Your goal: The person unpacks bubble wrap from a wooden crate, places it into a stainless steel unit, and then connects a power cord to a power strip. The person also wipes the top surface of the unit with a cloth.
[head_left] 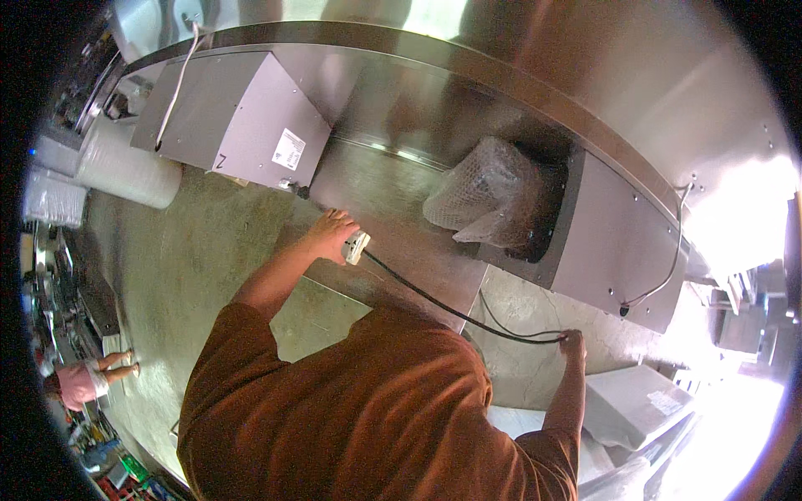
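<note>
My left hand (332, 237) is closed on a white socket block (357, 248), over the brown metal surface. A black cable (426, 294) leaves the block and curves to the right. At the far end of that run, my right hand (572, 344) grips the cable, which loops back there toward the metal surface's edge. Just beyond my left hand, a small black plug (299, 191) sits at the lower edge of a grey metal box (271, 138) bearing a white label.
A bubble-wrapped bundle (480, 190) rests beside an opening in the right grey housing (614, 242). Thin cords hang along both housings. A wrapped roll (138, 163) stands at left. A white-grey carton (639, 405) lies near my right arm. Another person (79, 382) is at far left.
</note>
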`<action>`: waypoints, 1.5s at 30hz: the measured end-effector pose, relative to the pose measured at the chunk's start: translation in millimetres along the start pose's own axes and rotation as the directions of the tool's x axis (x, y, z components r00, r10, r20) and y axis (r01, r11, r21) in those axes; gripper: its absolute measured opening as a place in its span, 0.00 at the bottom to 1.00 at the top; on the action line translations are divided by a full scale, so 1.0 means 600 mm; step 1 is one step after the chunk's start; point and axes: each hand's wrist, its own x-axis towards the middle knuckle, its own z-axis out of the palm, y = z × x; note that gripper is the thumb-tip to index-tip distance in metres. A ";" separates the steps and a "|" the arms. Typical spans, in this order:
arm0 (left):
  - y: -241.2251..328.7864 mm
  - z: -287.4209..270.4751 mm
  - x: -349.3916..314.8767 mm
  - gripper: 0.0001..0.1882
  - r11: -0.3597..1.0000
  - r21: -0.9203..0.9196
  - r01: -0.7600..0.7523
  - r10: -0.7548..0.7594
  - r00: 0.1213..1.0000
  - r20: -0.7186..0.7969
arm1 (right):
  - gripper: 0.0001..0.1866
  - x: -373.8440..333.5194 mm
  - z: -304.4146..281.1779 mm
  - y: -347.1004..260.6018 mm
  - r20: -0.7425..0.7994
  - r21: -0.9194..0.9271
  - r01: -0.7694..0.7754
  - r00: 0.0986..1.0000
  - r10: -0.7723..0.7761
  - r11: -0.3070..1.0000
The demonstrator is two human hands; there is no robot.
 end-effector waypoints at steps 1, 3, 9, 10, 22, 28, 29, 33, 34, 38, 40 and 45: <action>0.010 0.001 -0.002 0.49 1.000 -0.006 -0.002 0.002 1.000 -0.015 | 0.15 0.002 0.001 -0.004 -0.042 0.077 -0.091 0.995 0.094 0.993; 0.038 0.007 -0.007 0.47 1.000 -0.022 0.004 -0.006 0.998 -0.064 | 0.18 0.002 0.001 -0.012 -0.132 0.166 -0.087 0.985 0.109 0.982; 0.133 0.029 0.005 0.45 0.982 -0.185 0.033 -0.055 0.992 -0.116 | 0.28 -0.002 -0.001 -0.037 0.020 0.487 -0.215 0.972 0.236 0.846; 0.148 0.030 0.008 0.46 0.989 -0.134 0.055 -0.074 0.987 -0.145 | 0.26 -0.003 0.000 -0.035 -0.049 0.300 -0.159 0.982 0.182 0.941; 0.300 0.062 0.044 0.38 0.981 -0.190 -0.035 -0.012 0.971 -0.240 | 0.20 0.113 -0.131 0.164 -0.340 0.317 0.070 0.940 0.045 0.946; 0.384 0.113 0.066 0.44 0.951 -0.272 0.147 -0.242 0.902 -0.357 | 0.17 0.117 -0.197 -0.095 -0.325 0.536 0.402 0.910 -0.257 0.742; 0.384 0.120 0.078 0.46 0.954 -0.196 0.225 -0.281 0.901 -0.330 | 0.17 0.103 -0.194 -0.128 -0.333 0.510 0.446 0.891 -0.309 0.735; 0.380 0.132 0.097 0.51 0.947 -0.176 0.270 -0.299 0.939 -0.171 | 0.16 0.037 -0.198 -0.208 -0.316 0.450 0.550 0.835 -0.450 0.704; 0.381 0.132 0.098 0.51 0.941 -0.207 0.268 -0.305 0.936 -0.175 | 0.16 0.023 -0.199 -0.216 -0.310 0.441 0.567 0.824 -0.474 0.696; 0.396 0.117 0.092 0.43 0.941 -0.107 0.321 -0.338 0.879 -0.338 | 0.16 -0.010 -0.204 -0.241 -0.291 0.404 0.634 0.772 -0.565 0.659; 0.402 0.106 0.088 0.44 0.928 -0.147 0.341 -0.368 0.900 -0.235 | 0.16 -0.018 -0.202 -0.252 -0.291 0.391 0.660 0.750 -0.593 0.642; 0.409 0.096 0.088 0.38 0.917 -0.107 0.384 -0.399 0.884 -0.244 | 0.16 -0.034 -0.197 -0.268 -0.280 0.366 0.708 0.703 -0.654 0.604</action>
